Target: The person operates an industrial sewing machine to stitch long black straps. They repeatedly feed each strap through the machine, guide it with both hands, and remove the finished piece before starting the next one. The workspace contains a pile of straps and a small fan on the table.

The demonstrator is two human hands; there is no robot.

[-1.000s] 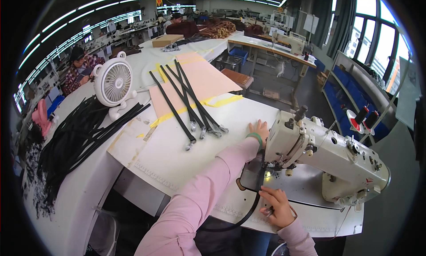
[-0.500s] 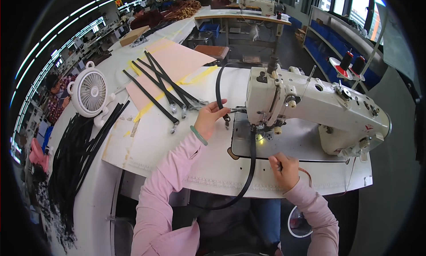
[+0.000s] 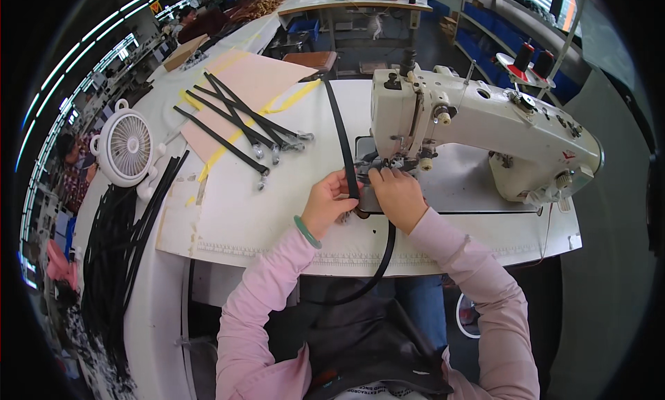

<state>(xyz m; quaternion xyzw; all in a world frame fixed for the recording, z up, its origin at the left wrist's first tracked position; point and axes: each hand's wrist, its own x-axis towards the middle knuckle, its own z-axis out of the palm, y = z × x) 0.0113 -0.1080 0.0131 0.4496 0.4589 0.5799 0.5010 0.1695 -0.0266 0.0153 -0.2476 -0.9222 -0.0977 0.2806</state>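
Note:
A long black strap (image 3: 339, 126) runs down from the back of the white table to my left hand (image 3: 328, 205), whose fingers and thumb are closed around it. A small shiny piece shows below that hand. My right hand (image 3: 400, 198) is bent in beside the left, just below the needle area of a white sewing machine (image 3: 478, 119). Its fingertips are drawn together at the left edge of the metal plate (image 3: 460, 178); what they pinch is hidden. Another length of black strap (image 3: 385, 258) hangs from beneath the right hand over the table edge toward my lap.
Several black straps with clear-wrapped ends (image 3: 244, 119) lie on pink card (image 3: 260, 74) at the left. Beyond them stand a white fan (image 3: 126, 147) and a heap of black straps (image 3: 114, 254). Thread spools (image 3: 524, 56) stand behind the machine. People sit far left.
My right hand has risen from the table's front edge to the needle area, beside my left hand. The left has come slightly nearer with the strap. The whole view has shifted a little.

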